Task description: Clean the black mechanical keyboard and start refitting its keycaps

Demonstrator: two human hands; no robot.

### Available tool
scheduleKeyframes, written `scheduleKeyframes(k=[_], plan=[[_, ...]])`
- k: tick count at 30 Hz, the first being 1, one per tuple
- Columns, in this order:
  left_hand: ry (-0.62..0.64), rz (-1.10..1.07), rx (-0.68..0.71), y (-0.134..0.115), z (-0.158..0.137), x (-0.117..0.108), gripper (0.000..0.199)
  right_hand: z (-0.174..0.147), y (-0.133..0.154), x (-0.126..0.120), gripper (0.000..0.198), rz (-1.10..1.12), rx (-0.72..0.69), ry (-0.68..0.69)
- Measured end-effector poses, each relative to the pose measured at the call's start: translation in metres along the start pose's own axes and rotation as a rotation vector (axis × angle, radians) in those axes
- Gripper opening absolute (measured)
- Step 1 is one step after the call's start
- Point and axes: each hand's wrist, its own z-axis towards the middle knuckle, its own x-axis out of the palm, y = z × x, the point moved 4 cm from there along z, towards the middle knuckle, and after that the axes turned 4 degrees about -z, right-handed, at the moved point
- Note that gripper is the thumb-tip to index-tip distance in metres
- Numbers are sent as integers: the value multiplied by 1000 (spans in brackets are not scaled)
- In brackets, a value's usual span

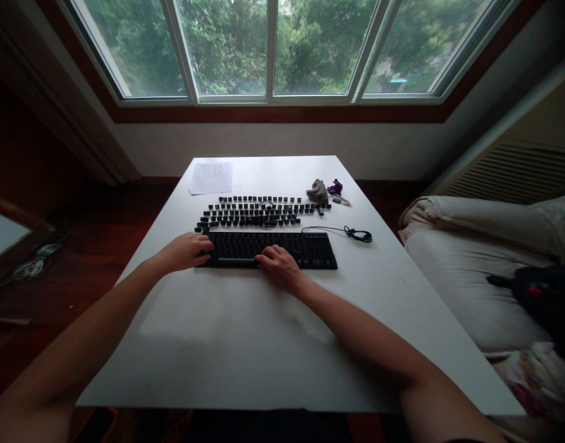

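Observation:
A black keyboard (282, 247) lies flat on the white table, most of its keycaps off and only a few larger keys showing at its right end. My left hand (190, 249) is closed around the keyboard's left end, thumb near the front edge. Along the front row runs a long, paler space bar (236, 262). Over its right end rests my right hand (277, 263), fingers bent together; whatever is between the fingertips is too small to tell. Behind the keyboard, loose black keycaps (239, 212) are laid out in several rows.
On the white table (245, 344), the keyboard's cable (359, 235) lies bundled to the right. A grey cloth (317, 192), a purple cloth (335, 187) and a small thin tool (342, 201) are behind it. A printed paper sheet (211, 178) lies back left.

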Motion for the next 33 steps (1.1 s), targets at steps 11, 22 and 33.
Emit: scheduleKeyframes(k=[11,22,33], plan=[[28,9,53,-14,-1,11,16,-3,-3,3,22,4,5,9],[-22,133,70,-23,-5,15,15,-3,-2,1,23,22,13,30],[-81,24,7,-14,-11,25,17,-3,-3,1,23,36,14,21]])
